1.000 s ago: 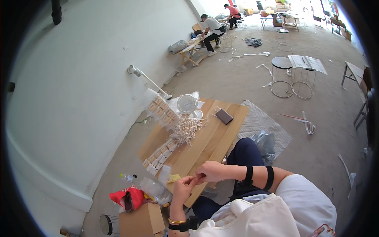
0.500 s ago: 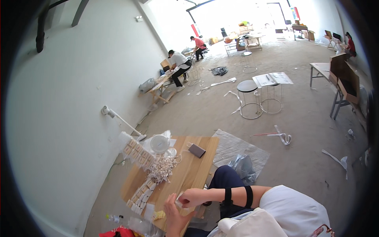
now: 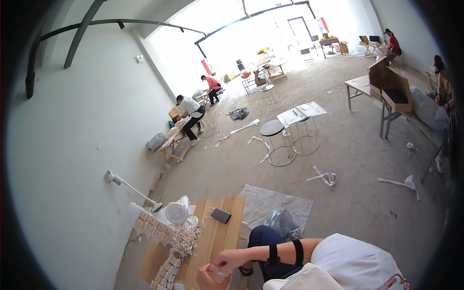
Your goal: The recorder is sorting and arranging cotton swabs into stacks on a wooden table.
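Note:
My right hand (image 3: 229, 260) is bent inward over the near edge of the wooden table (image 3: 218, 238), its fingers closed in a pinch. Just below and left of it, my left hand (image 3: 208, 279) is curled, partly cut off by the lower edge. Between them is a small translucent whitish piece (image 3: 220, 276), too small to name; both hands appear to hold it. Left of the hands, a row of small white packs (image 3: 166, 272) lies along the table. Beyond it is a loose heap of short, thin whitish pieces (image 3: 185, 240).
A small white fan (image 3: 177, 212), a dark power bank (image 3: 221, 215) and a clear-wrapped block of small packs (image 3: 153, 227) stand on the table's far part. A quilted mat (image 3: 275, 205) and grey plastic bag (image 3: 283, 224) lie to its right. Stools (image 3: 272, 127) stand farther off; several people work at other tables.
The view has tilted up and turned right, so the table and hands sit lower and another person shows at the right. My hands remain close together, the left now more curled around the whitish piece.

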Demonstrator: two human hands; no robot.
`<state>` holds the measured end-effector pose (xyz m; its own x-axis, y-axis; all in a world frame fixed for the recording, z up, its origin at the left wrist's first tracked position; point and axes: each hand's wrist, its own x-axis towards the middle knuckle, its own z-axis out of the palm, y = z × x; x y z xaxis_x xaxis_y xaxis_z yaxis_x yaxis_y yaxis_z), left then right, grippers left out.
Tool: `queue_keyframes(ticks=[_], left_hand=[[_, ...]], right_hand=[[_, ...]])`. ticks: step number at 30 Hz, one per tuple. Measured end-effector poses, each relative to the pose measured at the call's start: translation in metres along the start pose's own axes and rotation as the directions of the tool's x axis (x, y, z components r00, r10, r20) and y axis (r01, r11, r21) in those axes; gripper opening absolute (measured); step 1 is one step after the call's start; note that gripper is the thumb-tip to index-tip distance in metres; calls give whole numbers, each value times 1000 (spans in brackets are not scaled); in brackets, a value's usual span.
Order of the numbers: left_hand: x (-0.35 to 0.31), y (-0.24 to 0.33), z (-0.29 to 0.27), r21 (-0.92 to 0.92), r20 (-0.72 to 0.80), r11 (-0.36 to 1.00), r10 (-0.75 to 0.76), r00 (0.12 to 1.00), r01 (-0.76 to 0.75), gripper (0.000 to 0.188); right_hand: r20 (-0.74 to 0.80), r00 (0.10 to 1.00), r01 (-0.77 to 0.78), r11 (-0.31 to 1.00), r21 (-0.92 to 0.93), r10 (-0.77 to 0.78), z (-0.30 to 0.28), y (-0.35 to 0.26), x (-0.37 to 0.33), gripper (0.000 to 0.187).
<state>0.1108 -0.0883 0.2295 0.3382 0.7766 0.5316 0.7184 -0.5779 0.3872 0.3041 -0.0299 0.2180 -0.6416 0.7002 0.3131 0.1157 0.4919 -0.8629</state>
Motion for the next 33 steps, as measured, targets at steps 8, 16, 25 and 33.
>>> queue_keyframes(ticks=[8,16,25,33], left_hand=[[11,3,6,-74,-50,986,146,988,-150,62],[10,14,8,-161,62,987,-6,998,16,60],[10,-2,8,1,-32,965,263,964,-263,65],[4,4,2,-186,91,981,67,994,-50,49]], right_hand=[[-38,999,-16,998,65,18,-10,2,-11,28],[99,991,-107,983,146,93,-14,17,-12,28],[32,993,-117,985,130,114,-2,16,-6,32],[82,985,-163,979,123,154,6,22,0,31]])
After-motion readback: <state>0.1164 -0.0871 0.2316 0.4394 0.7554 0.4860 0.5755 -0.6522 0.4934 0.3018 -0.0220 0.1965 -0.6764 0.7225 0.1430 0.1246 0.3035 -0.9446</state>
